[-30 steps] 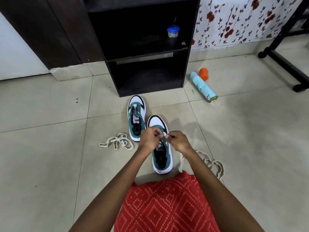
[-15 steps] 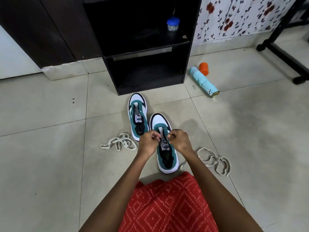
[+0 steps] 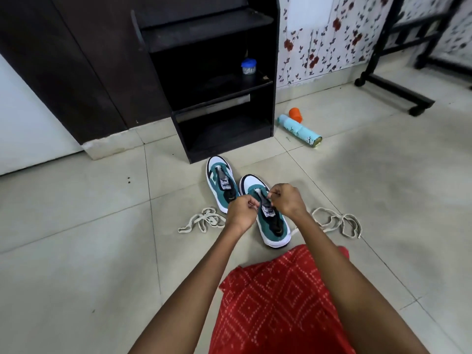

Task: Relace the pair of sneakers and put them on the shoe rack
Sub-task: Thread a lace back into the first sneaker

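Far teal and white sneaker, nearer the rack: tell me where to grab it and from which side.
I'd grip the far teal and white sneaker at its heel collar, from above on the person's side, fingers in the open mouth. It stands upright, unlaced, toe toward the black shoe rack, heel nearest the left hand.

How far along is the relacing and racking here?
Done: nothing yet; both sneakers look unlaced, on the floor. In hand: left hand grips the near sneaker at its front eyelets; right hand pinches what looks like the tip of the trailing lace. Left: the far sneaker, a loose lace beside it, then the shoe rack.
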